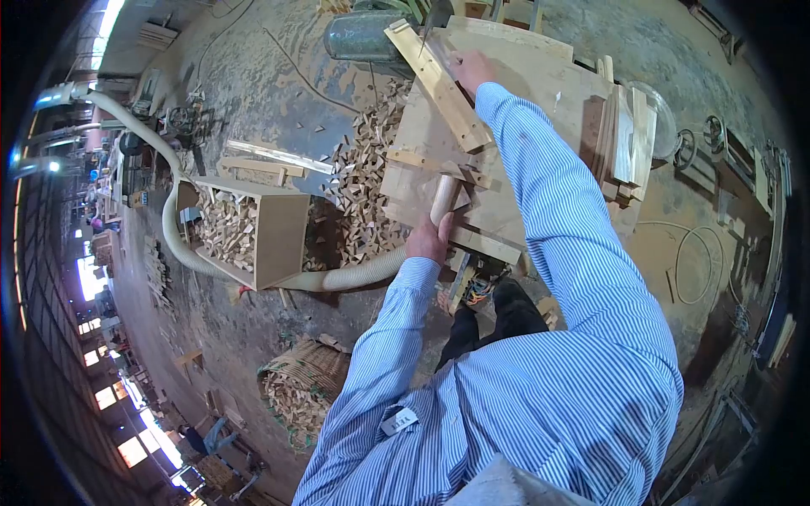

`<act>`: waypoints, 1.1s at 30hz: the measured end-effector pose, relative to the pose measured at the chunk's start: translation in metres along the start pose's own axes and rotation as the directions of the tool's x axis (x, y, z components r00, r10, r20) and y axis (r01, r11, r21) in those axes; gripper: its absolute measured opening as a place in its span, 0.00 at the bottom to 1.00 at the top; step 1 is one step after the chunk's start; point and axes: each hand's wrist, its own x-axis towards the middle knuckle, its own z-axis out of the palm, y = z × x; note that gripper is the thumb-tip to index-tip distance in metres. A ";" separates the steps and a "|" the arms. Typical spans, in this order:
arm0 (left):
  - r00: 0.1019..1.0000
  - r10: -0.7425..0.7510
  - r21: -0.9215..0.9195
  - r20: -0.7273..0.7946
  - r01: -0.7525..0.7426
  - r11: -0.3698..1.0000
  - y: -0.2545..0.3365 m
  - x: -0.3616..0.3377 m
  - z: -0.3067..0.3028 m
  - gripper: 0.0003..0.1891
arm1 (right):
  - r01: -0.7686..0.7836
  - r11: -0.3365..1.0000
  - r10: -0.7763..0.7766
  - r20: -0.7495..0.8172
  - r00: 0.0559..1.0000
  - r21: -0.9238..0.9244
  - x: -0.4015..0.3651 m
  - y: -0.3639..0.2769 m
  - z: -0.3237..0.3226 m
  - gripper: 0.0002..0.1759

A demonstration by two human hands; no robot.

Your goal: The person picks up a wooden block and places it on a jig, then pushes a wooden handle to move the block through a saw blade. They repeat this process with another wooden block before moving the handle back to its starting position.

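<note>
My left hand (pixel 429 238) is closed round the near end of a short pale wooden piece (pixel 444 199) at the near edge of the work table (pixel 523 93). At the table's far side, my right hand (pixel 472 69) rests by the far part of a long wooden board (pixel 439 84) with dark spots; its fingers are partly hidden, and whether it grips anything is unclear. A dark blade-like part (pixel 437 17) stands near the board's far end. Between the hands a wooden strip (pixel 439 167) crosses the table, with small triangular offcuts near it.
Stacked wooden strips (pixel 624 139) lie at the table's right. Left of it are a heap of offcuts (pixel 367 160), an open box (pixel 283 240) of offcuts and a thick hose (pixel 354 274). A full basket (pixel 308 379) stands nearer. A green motor (pixel 363 38) is beyond.
</note>
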 end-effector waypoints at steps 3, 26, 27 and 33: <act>1.000 0.024 -0.039 -0.016 -0.024 0.999 -0.001 -0.007 -0.001 0.30 | -0.066 0.996 0.064 0.033 0.997 0.065 -0.016 -0.013 -0.024 0.18; 0.995 -0.042 -0.026 0.094 0.045 0.999 -0.062 -0.080 -0.010 0.29 | -0.086 0.990 0.084 0.024 0.996 0.110 -0.077 -0.035 0.027 0.14; 0.994 -0.047 -0.026 0.095 0.049 0.998 -0.063 -0.082 -0.010 0.29 | -0.086 0.990 0.083 0.028 0.996 0.111 -0.073 -0.035 0.030 0.14; 0.991 -0.054 -0.023 0.119 0.057 0.998 -0.062 -0.079 -0.010 0.30 | -0.033 0.998 0.032 0.010 0.999 0.046 -0.063 -0.035 0.035 0.15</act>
